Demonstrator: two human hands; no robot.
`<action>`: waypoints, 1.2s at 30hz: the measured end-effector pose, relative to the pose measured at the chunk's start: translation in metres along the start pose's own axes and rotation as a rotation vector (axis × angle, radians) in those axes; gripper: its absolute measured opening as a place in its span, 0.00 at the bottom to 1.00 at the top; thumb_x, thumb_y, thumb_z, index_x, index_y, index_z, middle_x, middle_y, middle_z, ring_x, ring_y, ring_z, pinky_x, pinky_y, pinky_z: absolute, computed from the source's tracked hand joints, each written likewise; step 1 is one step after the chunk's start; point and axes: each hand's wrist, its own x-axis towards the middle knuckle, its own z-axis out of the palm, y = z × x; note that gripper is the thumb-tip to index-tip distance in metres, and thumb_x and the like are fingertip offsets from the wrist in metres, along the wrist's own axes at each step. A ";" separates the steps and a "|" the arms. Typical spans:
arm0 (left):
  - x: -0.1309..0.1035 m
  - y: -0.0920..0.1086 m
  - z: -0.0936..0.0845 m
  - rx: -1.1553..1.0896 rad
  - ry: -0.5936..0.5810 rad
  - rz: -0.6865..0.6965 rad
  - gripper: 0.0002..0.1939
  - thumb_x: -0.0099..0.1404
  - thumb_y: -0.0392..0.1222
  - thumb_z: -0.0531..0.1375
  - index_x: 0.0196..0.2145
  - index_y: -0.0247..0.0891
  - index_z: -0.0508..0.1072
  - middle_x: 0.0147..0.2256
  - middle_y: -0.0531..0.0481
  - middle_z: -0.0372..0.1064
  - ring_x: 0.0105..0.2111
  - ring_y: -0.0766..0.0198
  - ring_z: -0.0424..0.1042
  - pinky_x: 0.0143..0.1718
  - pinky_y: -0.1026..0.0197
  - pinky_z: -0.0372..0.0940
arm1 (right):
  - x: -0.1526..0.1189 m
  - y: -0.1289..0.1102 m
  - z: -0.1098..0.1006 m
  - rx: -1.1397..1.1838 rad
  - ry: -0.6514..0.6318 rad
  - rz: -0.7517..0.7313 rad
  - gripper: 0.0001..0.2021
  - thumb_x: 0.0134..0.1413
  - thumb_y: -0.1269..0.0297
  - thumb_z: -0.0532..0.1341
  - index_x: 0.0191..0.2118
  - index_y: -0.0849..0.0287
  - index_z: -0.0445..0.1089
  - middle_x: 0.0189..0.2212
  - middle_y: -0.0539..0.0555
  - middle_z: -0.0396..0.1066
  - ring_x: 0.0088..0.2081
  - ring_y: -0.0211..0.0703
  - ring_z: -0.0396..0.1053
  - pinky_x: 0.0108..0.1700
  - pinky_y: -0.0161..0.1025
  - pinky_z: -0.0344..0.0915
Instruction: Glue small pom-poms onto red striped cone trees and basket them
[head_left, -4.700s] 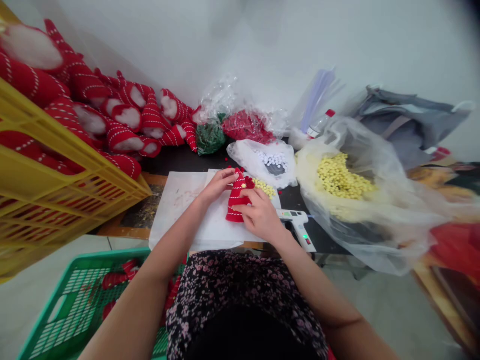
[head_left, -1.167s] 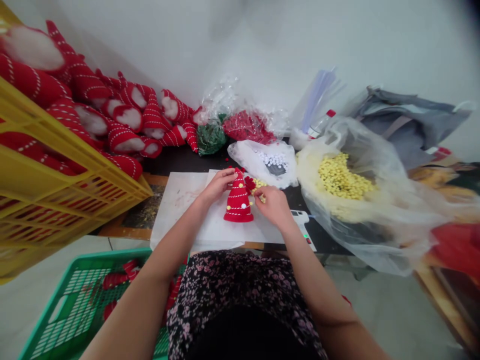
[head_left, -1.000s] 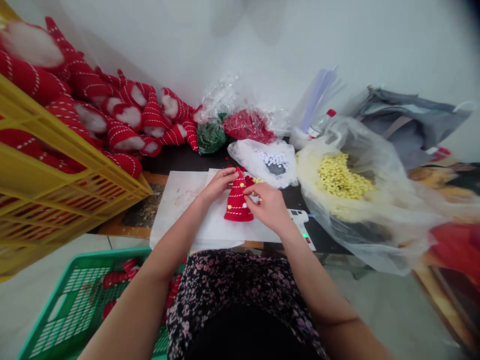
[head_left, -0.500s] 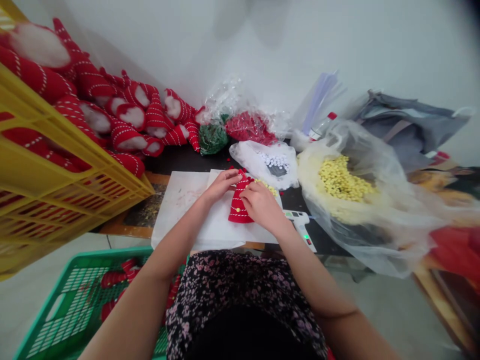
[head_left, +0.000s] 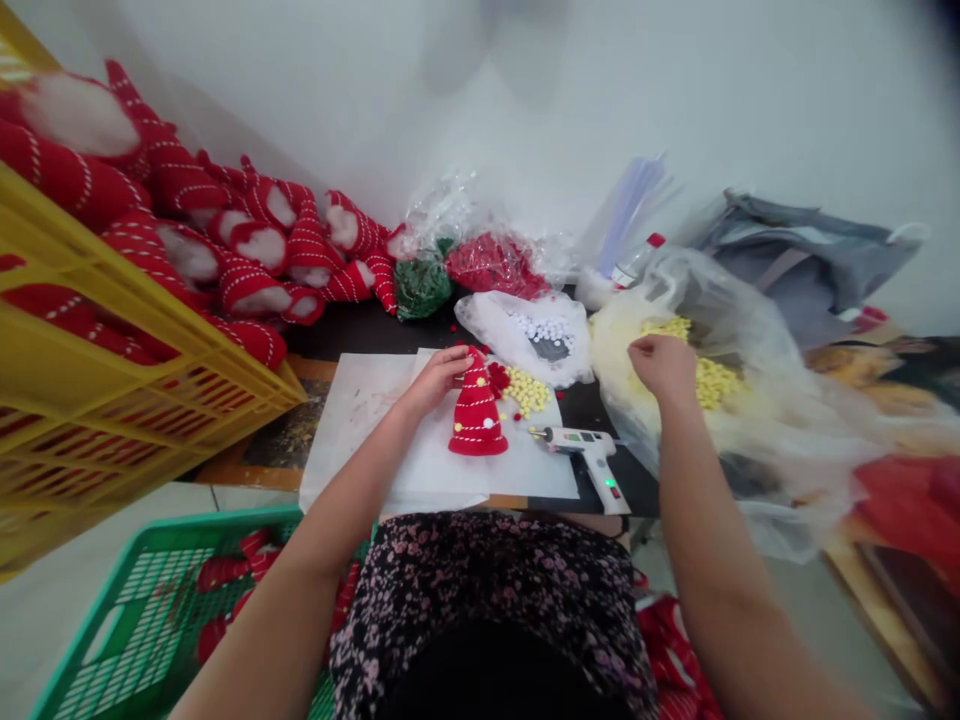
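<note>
My left hand [head_left: 444,374] is closed on the upper part of a red cone-shaped hat [head_left: 477,418]. The hat has white dashed stripes and a few small yellow and white pom-poms, and lies over white paper. My right hand [head_left: 661,362] is above the plastic bag [head_left: 616,345] of yellow pom-poms, its fingers pinched together; whatever is in them, if anything, is hidden. A white glue gun [head_left: 589,452] with a green light lies right of the hat. Loose yellow pom-poms [head_left: 528,390] and dark red pom-poms [head_left: 498,379] are beside the hat on the paper [head_left: 360,430].
A yellow crate [head_left: 142,330] of stuffed red hats [head_left: 259,290] stands at left, a green basket [head_left: 139,560] below. Bags of white pom-poms [head_left: 551,328], green [head_left: 421,290] and red [head_left: 495,262] material line the back. Glue sticks [head_left: 634,205] and a grey bag [head_left: 802,260] are right.
My right hand has left the hat and moved right to the bag of yellow pom-poms. The hat's front now shows a white pom-pom and yellow ones. My left hand stays on the hat.
</note>
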 end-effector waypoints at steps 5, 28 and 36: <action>-0.001 0.008 -0.002 -0.022 0.046 0.001 0.19 0.49 0.48 0.73 0.37 0.35 0.82 0.32 0.47 0.77 0.30 0.61 0.75 0.34 0.62 0.66 | -0.026 -0.016 0.015 0.195 -0.094 -0.160 0.09 0.57 0.62 0.61 0.35 0.58 0.78 0.34 0.60 0.81 0.36 0.53 0.79 0.43 0.48 0.73; -0.006 0.026 -0.020 -0.103 0.406 0.049 0.16 0.50 0.45 0.71 0.37 0.39 0.80 0.31 0.52 0.77 0.26 0.66 0.72 0.29 0.65 0.65 | -0.021 -0.194 0.123 0.007 -0.623 -0.643 0.12 0.60 0.78 0.61 0.44 0.64 0.80 0.46 0.61 0.82 0.45 0.46 0.76 0.48 0.35 0.65; 0.001 0.015 -0.013 -0.125 0.382 0.037 0.17 0.47 0.44 0.72 0.36 0.38 0.79 0.31 0.50 0.78 0.27 0.64 0.74 0.30 0.63 0.66 | -0.023 -0.177 0.107 -0.039 -0.619 -0.593 0.14 0.63 0.74 0.59 0.50 0.61 0.79 0.48 0.61 0.81 0.49 0.50 0.77 0.50 0.38 0.67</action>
